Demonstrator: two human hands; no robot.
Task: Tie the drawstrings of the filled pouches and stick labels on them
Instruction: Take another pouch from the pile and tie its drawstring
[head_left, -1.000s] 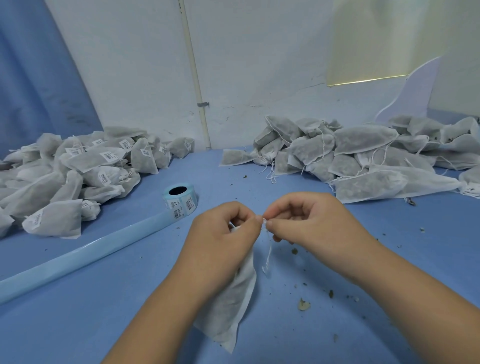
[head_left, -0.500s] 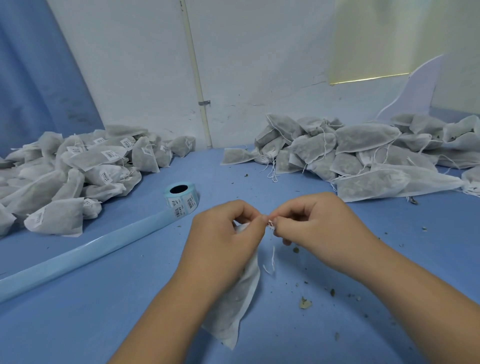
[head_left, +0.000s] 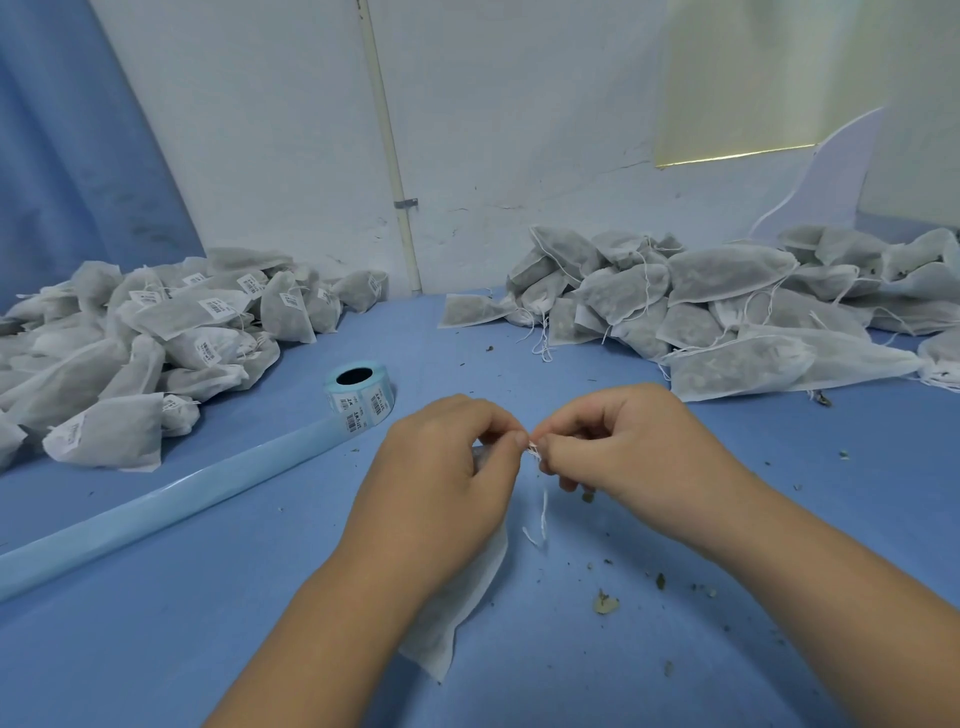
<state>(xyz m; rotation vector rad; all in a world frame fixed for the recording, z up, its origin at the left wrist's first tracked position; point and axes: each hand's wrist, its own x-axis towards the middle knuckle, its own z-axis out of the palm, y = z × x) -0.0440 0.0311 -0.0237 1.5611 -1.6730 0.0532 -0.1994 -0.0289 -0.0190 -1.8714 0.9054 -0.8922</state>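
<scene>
Two heaps frame the work. On the left lies a heap of grey-white gauze pouches with barcode labels (head_left: 156, 332), probably the finished ones, set aside within reach. Just right of it stands a pale blue roll of printed stickers (head_left: 358, 392). Its bare blue backing strip (head_left: 171, 499) trails left along the blue tabletop (head_left: 597, 686), handy for the labelling I judge comes next.

At the centre the left hand (head_left: 441, 488) grips the neck of one white translucent filled pouch (head_left: 462, 603), which hangs under the palm down toward the tabletop. Its fingers (head_left: 511, 441) are pinched together on the thin white drawstring (head_left: 543, 512). The right hand (head_left: 639, 452) pinches the same string, tips nearly touching, seemingly to snug a knot; loose ends dangle below. The pouch looks soft and limp, and no label shows on its visible part. Far right, a heap of unlabelled pouches with loose strings (head_left: 727, 317) waits.
</scene>
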